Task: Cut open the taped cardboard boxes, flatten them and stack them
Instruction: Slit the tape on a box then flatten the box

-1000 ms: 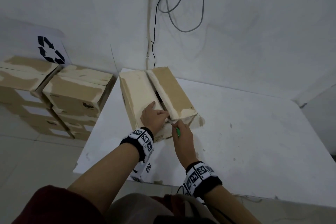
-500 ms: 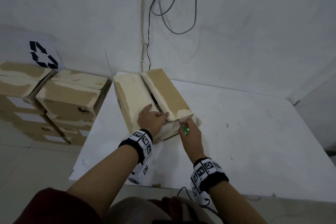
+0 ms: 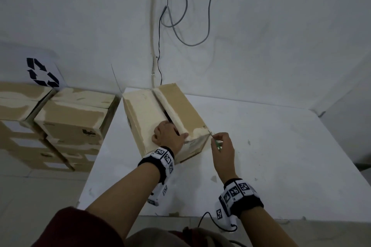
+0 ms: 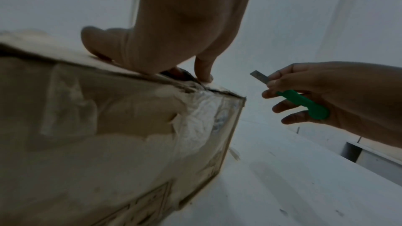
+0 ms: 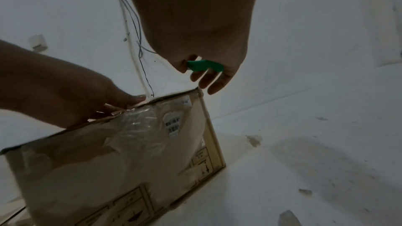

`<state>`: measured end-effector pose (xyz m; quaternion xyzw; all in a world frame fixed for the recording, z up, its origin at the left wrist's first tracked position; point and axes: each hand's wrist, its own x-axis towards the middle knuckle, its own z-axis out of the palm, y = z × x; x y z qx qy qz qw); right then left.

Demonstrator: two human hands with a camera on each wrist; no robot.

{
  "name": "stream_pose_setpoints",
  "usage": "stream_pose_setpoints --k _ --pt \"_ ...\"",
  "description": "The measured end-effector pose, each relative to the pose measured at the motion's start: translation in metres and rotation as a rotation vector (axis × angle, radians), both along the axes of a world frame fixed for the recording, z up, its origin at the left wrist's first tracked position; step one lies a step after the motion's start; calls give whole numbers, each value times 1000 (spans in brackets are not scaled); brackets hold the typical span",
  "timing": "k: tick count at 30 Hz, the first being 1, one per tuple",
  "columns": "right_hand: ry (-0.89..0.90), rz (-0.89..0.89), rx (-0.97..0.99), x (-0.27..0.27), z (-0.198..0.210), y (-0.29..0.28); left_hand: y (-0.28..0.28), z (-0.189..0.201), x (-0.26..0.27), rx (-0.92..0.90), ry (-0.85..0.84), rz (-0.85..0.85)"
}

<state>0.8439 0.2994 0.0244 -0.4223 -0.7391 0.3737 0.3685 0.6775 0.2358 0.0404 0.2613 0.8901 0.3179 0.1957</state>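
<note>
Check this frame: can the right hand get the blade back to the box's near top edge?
Probably yes. The right hand holds the green cutter just off the box corner, with open air between them.

Cardboard box (image 3: 144, 118) on table (image 3: 261, 146) at its far left, stacked boxes (image 3: 66, 120) left of table, cables (image 3: 180, 16) on wall behind.

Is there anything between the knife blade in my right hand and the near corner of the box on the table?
Nothing visible: the utility knife in the right hand sits just off the cardboard box's near right corner, open air between.
</note>
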Motion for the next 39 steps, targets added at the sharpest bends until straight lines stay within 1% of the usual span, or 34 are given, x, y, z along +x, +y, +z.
stream_pose_setpoints --k 3,5,7,9,12,14,15,17,20,23,25,28,31,33,36,39 --pt "-5 -3 -31 -3 -4 12 -10 4 -16 20 38 -130" --pt "-11 5 -54 -6 -5 17 -17 7 -36 -22 57 -303" --pt "-26 -2 -62 -10 -4 20 -24 14 -59 -147 98 -470" --pt "-60 -8 -39 -14 -3 23 -30 22 -79 -286 180 -564" --pt "-177 -112 62 -19 -4 30 -36 34 -98 -389 229 -590" --pt "-250 -229 44 -17 -4 33 -36 38 -103 -396 242 -597" --pt "-250 -264 19 -14 -4 34 -35 38 -103 -400 235 -595" --pt "-181 -251 -54 -8 -2 34 -33 36 -98 -405 228 -574" --pt "-47 -185 -163 -1 6 28 -28 30 -84 -405 299 -560" --pt "-35 -228 -196 2 8 25 -18 25 -68 -383 340 -578" --pt "-25 -231 -215 3 6 22 -8 26 -54 -339 320 -609" --pt "34 -101 -293 1 4 11 10 29 -25 -284 252 -713" --pt "21 78 -357 -4 10 1 18 27 0 -371 271 -834" --pt "-23 111 -354 -4 13 4 17 25 5 -407 311 -858" --pt "-105 76 -300 -4 17 18 12 21 -2 -356 288 -856" --pt "-177 137 -248 -7 27 34 7 15 -5 -319 300 -836"
